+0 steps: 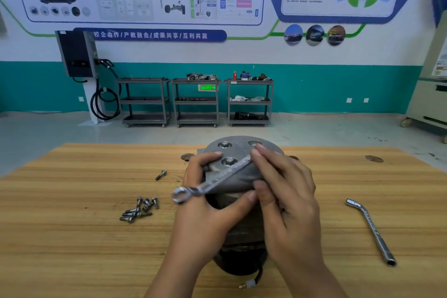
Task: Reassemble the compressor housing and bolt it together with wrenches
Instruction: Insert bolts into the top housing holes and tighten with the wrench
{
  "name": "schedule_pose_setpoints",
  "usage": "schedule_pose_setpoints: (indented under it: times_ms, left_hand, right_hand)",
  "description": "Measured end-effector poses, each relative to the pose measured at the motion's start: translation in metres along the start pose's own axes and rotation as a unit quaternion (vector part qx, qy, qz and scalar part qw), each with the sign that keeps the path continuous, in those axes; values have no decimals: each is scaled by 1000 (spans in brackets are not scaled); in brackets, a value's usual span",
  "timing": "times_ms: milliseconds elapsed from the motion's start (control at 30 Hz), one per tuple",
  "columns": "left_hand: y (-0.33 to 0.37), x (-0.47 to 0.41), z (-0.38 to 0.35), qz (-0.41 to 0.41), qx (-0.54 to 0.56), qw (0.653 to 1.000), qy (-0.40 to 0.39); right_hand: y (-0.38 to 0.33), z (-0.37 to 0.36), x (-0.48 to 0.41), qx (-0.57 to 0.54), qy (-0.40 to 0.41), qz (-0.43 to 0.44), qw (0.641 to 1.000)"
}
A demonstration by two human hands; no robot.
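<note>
Housing: the grey cast-metal compressor housing (238, 178) sits in the middle of the table between both hands, its round flat end cap turned up and away from the camera; whether it stands straight or leans I cannot tell
End cap: two hex bolt heads (229, 161) sit in raised round bosses on the cap; a third round recess at its far right is partly hidden by fingertips
Lower body: darker grey below the cap, ending in a black base (238, 265) nearest the camera, with a black cable and small white plug (249, 283) trailing onto the table
Left hand: the left hand (205, 203) grips the housing's left side, fingers curled over the cap's rim, thumb laid across the front
Right hand: the right hand (287, 201) pinches the upper end of the wrench with curled fingertips at the cap's far right
Wrench: a flat silver ring spanner (222, 175) slants across the cap, its ring end jutting out lower left over the left hand's fingers
Loose bolts: a cluster of silver flanged bolts (140, 209) lies left of the housing; a single bolt (160, 174) lies apart, farther back
Second tool: a bent silver tube socket wrench (370, 227) lies well to the right
Table: pale wooden plank table (72, 237)
Background: three grey tool carts (196, 101) stand against a teal and white wall
</note>
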State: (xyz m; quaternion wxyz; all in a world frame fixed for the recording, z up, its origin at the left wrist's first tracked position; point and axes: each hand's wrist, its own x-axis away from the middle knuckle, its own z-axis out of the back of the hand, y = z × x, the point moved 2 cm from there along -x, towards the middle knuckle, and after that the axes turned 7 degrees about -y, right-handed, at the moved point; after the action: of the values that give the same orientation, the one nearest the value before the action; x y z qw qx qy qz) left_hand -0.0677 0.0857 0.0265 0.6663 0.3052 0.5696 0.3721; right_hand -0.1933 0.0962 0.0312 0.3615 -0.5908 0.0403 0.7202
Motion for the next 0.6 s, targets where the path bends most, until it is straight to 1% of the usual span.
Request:
schedule_pose_setpoints:
  times_ms: [133,233,333,367,400,433,467,500,567,600]
  left_hand:
    - [1,-1,-1,1,-29,1000,11]
    - [0,0,-2,17,-45,999,16]
    - [1,1,-2,25,-25,999,14]
    - [1,2,-2,26,-22,999,16]
    - [1,2,-1,27,-21,999,18]
    - [0,2,0,29,-19,999,19]
    - [-1,2,0,30,-17,999,18]
    - [-1,1,-1,30,-16,999,16]
    - [-1,-1,-3,25,-27,999,13]
    - [0,-2,-4,23,-32,999,12]
  right_hand:
    - [-9,11,-32,43,-5,-48,998]
    - [-8,10,-59,89,-80,-119,986]
    - [9,6,-77,97,-138,-228,959]
    - [19,7,-79,92,-163,-274,943]
    - [29,8,-78,73,-192,-321,925]
    - [37,9,-75,23,-204,-367,907]
    - [43,10,-69,-54,-189,-400,895]
    - [47,9,-63,-142,-153,-416,885]
    - [47,7,-47,-297,-33,-396,868]
    - [47,5,-39,-341,32,-370,864]
